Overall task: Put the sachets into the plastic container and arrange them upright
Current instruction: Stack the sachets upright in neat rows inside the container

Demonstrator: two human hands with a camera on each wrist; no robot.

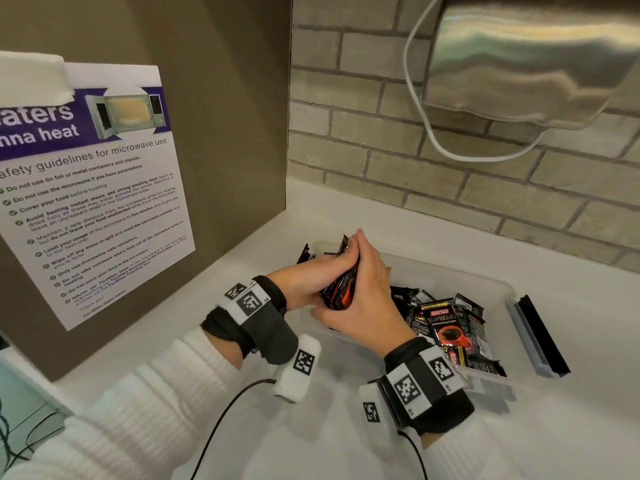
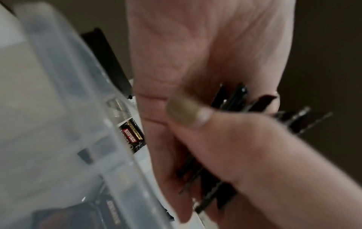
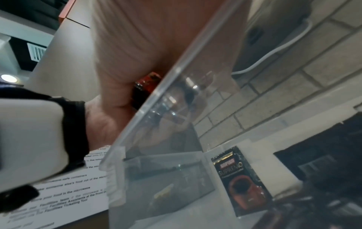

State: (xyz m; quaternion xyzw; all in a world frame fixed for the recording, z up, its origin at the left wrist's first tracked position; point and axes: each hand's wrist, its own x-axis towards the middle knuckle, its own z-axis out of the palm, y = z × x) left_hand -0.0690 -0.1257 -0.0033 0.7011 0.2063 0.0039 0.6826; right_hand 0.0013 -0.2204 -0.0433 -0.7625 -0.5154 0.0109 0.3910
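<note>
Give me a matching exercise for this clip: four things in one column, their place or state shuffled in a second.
Things:
1. bundle of black-and-red sachets
2. loose pile of black coffee sachets
3. white cable
4. printed microwave safety notice

Places or states:
A. hangs looped against the brick wall
B. lies jumbled in the clear plastic container
C. fixed to the brown side panel
D. gripped between left hand and right hand

Pairs: 1-D, 2-B, 3-A, 4-C

A white desk (image 1: 450, 233) was seen beneath a wall of pale bricks (image 1: 363, 109). A microwave safety notice (image 1: 93, 188) was fixed to the brown panel (image 1: 214, 98) on the left. A brushed-metal appliance (image 1: 533, 53) was mounted at upper right, with a white cable (image 1: 420, 109) looped under it. A grey-and-black lid (image 1: 536, 337) was laid on the desk at the right.
</note>
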